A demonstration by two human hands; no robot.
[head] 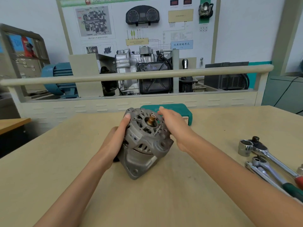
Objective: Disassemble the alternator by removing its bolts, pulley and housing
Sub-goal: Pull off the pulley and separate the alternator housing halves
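Both hands are on the grey cast-metal alternator [144, 145], which sits tilted on the beige wooden tabletop [164, 202] with its open end face turned up and away. His or her left hand [117, 138] grips the alternator's left rim, thumb up on the edge of the end face and fingers wrapped behind the body. On the other side, the right hand [173, 123] lies over the upper right rim with fingers extended across the housing edge; whether they curl round it cannot be told. A brass-coloured shaft stub [151, 120] stands out of the centre of the end face between the hands. Just behind the alternator lies a green plastic tool case [180, 108]. Well apart to the right, near the table edge, rest a large chrome socket [245, 147] and chrome ratchet wrenches [268, 158] with red and green handles.
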